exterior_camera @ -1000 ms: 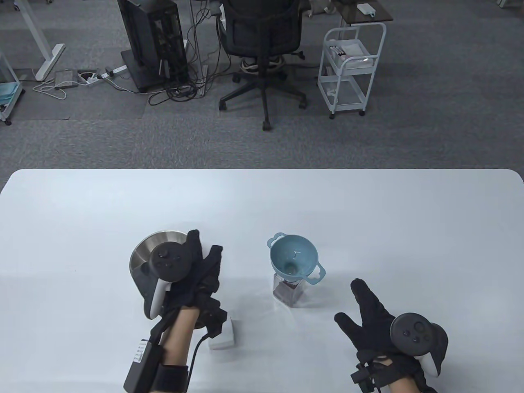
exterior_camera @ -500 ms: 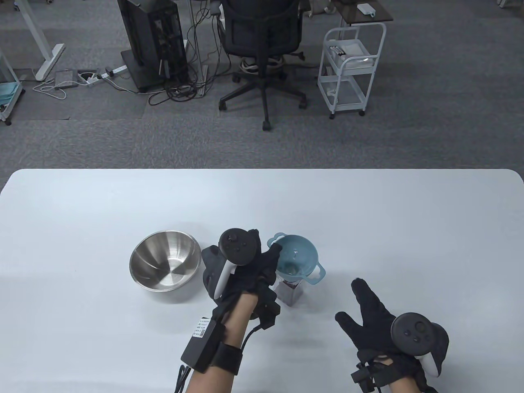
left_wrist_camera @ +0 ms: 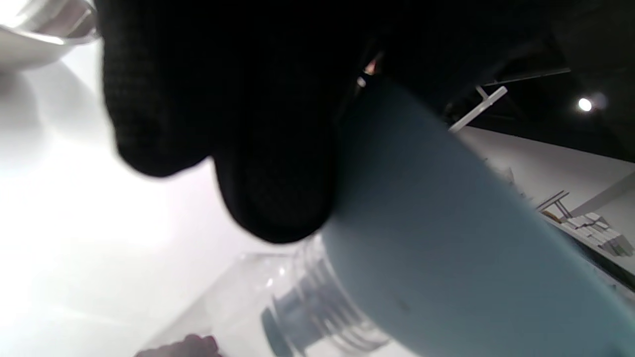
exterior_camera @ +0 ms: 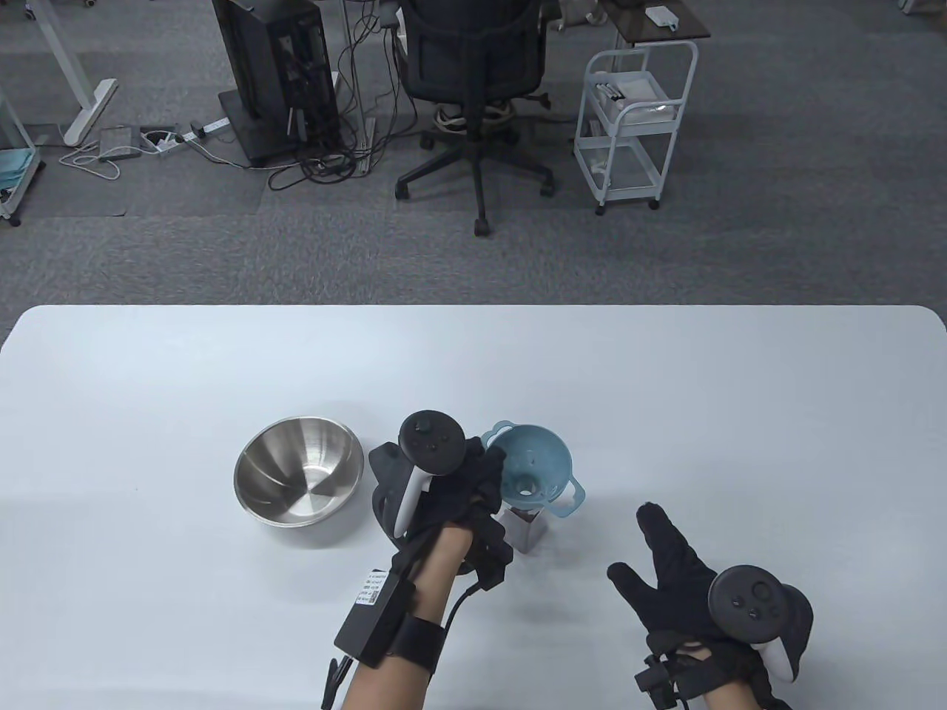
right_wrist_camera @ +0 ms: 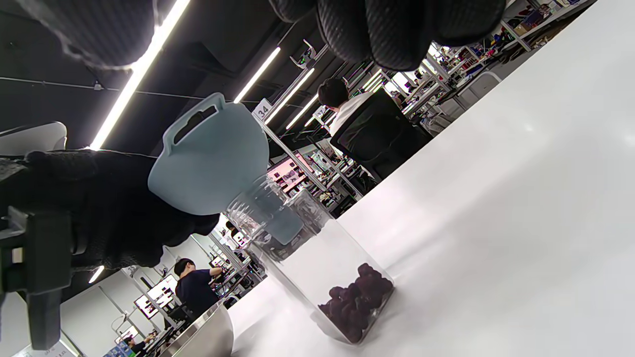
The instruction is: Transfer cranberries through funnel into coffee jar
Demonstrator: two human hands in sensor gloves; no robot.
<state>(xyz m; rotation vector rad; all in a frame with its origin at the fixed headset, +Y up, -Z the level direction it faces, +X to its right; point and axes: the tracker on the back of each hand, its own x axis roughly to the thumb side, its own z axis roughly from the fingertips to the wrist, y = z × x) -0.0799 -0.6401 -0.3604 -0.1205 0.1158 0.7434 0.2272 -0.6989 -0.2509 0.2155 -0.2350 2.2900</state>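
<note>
near the table's middle, the left hand [exterior_camera: 444, 488] gripped the blue funnel [exterior_camera: 534, 467], tilted in the coffee jar [right_wrist_camera: 322, 267], likely to remove it; cranberries [right_wrist_camera: 358, 300] lay inside; the right hand [exterior_camera: 684, 573] rested spread, holding nothing

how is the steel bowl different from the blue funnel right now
The steel bowl is shiny metal with no handles; the blue funnel is matte plastic with a loop handle on each side. The bowl sits flat on the table with nothing visible in it; the funnel is perched in the mouth of the clear jar, tilted. No hand touches the bowl; the left hand holds the funnel's rim. Both are round and open upward.
</note>
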